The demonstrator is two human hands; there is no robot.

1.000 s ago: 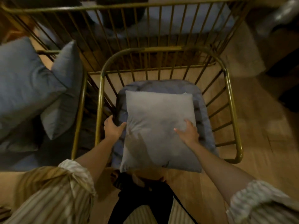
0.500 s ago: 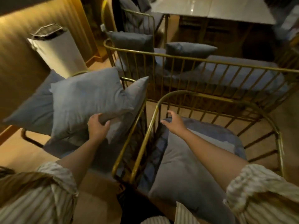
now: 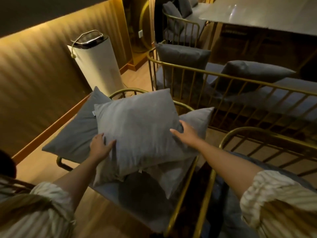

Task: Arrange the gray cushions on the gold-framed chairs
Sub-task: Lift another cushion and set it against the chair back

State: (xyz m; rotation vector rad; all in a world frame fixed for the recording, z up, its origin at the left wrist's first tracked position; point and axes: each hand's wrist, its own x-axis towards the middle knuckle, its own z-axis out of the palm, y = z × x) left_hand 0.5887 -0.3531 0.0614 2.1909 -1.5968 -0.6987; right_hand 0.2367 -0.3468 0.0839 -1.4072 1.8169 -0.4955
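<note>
A light gray cushion point(image 3: 137, 129) lies on top of a pile on the left gold-framed chair point(image 3: 181, 198). My left hand point(image 3: 101, 146) grips its near left edge and my right hand point(image 3: 186, 134) holds its right edge. Under it sit a darker gray cushion point(image 3: 77, 133) on the left and another gray cushion point(image 3: 197, 121) on the right. A second gold-framed chair point(image 3: 257, 134) stands at the right, its seat mostly hidden by my right arm.
A gold-framed bench point(image 3: 223, 78) with two dark gray cushions point(image 3: 181, 55) point(image 3: 253, 71) stands behind. A white cylindrical appliance point(image 3: 96, 60) stands against the ribbed wall. A gray table point(image 3: 267, 12) and another chair are at the back right. Wooden floor lies below.
I have turned from the right chair, where a cushion was laid, to the left chair. My right hand has come off the right chair's frame onto the top cushion, which both hands now hold.
</note>
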